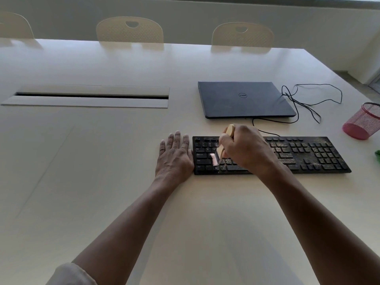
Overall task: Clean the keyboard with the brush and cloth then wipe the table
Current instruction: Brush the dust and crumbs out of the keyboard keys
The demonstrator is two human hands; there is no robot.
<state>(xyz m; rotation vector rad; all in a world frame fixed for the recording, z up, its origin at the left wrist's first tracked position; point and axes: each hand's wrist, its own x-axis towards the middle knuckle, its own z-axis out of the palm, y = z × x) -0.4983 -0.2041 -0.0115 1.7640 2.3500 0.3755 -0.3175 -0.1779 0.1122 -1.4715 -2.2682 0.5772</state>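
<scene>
1. Keyboard (308, 155): black, lying flat on the table (102, 182), and used here as the landmark for every other place. Pale grit covers the keys from the middle to the right end, while the left end looks mostly clean.
2. Right hand (244, 149): above the keyboard's left-centre, fingers wrapped round the wooden handle of the brush (224, 145). The bristles (213, 159) rest on the keys at the edge of the gritty zone.
3. Left hand (174, 157): spread flat on the table, touching the keyboard's left end and apparently bracing it.
4. Cloth (377, 153): probably the green scrap well right of the keyboard, at the frame edge. Too little shows to be certain.
5. Laptop (244, 99): closed, behind the keyboard.
6. Pink mesh cup (364, 122): right of the keyboard and behind it.
7. Method, as judged: use short strokes in one direction, row by row toward the dirty right end. Angle the bristles into the key gaps and keep the brace firm. Push the grit to one edge, ready for wiping.
</scene>
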